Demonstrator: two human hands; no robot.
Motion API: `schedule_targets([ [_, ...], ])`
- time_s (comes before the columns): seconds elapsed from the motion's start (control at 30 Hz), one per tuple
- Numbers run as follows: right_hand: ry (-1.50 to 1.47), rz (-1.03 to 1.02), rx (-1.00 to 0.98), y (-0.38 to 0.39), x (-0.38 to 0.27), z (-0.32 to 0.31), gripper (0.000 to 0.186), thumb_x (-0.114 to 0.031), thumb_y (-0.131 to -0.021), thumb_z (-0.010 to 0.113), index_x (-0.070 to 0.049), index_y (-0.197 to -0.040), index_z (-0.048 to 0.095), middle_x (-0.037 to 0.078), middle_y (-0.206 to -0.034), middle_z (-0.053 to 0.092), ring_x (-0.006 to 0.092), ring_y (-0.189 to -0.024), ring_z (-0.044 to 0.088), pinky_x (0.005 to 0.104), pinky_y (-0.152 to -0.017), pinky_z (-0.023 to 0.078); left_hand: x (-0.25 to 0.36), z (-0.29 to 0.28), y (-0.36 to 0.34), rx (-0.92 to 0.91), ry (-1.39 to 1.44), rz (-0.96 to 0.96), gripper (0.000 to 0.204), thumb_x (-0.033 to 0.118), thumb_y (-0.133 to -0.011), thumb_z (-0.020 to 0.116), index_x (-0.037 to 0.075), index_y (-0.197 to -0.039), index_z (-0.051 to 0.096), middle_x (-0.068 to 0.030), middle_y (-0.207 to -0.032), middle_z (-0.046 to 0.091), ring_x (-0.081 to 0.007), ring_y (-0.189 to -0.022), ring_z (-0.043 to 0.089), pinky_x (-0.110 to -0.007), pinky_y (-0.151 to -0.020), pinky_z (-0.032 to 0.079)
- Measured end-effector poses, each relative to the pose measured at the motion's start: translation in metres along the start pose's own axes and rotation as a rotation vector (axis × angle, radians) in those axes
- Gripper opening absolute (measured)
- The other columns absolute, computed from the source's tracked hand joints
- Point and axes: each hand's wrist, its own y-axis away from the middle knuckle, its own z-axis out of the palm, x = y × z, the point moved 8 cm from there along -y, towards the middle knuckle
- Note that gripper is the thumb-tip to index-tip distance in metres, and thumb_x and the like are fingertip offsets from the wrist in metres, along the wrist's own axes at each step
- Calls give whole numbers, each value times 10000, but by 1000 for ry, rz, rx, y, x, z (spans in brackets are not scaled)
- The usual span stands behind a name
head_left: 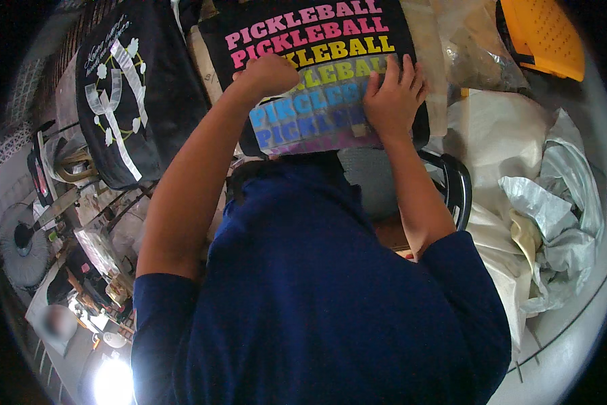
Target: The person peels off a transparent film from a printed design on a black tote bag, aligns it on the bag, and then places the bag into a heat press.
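Observation:
In front of me lies a black fabric piece (411, 40) printed with rows of bold lettering that run from pink and yellow to blue and purple. A greyish, see-through film (303, 138) seems to cover the lower rows. My left hand (270, 74) is closed over the left side of the lettering, with its fingertips hidden; what it grips, if anything, does not show. My right hand (394, 101) rests on the right side of the fabric, fingers spread and nothing in them.
A black bag (162, 128) with a white floral design lies at left. Beyond the fabric's right edge are a clear plastic bag (482, 54), an orange perforated basket (550, 34), a cream sack (499, 128) and silvery plastic sheeting (573, 223). A round fan (23, 236) stands far left.

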Motion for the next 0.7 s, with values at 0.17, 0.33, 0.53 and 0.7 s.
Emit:
schedule_targets([
  [0.17,-12,23,7,-3,0,-2,472,-344,-924,551,-76,-1313,565,195,-1436,462,444,-1366,371,677,-1103,240,-1,-7,11,38,56,-146,567,353,-780,534,74,-1258,657,-193,-1356,583,-492,-1342,399,-703,-1067,255],
  [0.33,-17,-3,28,-2,-1,-6,473,-344,-914,562,-74,-1302,572,192,-1425,474,438,-1369,372,670,-1092,257,-17,6,-9,46,-45,-80,552,398,-766,567,102,-1215,692,-165,-1326,612,-476,-1312,438,-673,-1057,276],
  [0.53,-19,3,48,-1,0,-6,474,-336,-897,585,-72,-1291,577,191,-1400,490,433,-1356,386,663,-1083,275,10,-13,24,179,51,-45,422,375,-806,589,86,-1067,752,-169,-1029,714,-365,-1026,651,-494,-931,464],
  [0.7,-18,-22,82,0,-1,-6,462,-325,-885,601,-79,-1275,578,191,-1389,493,435,-1335,406,669,-1071,289,15,-18,34,168,197,30,353,305,-839,615,62,-1050,762,-175,-1013,734,-331,-922,695,-410,-841,530],
])
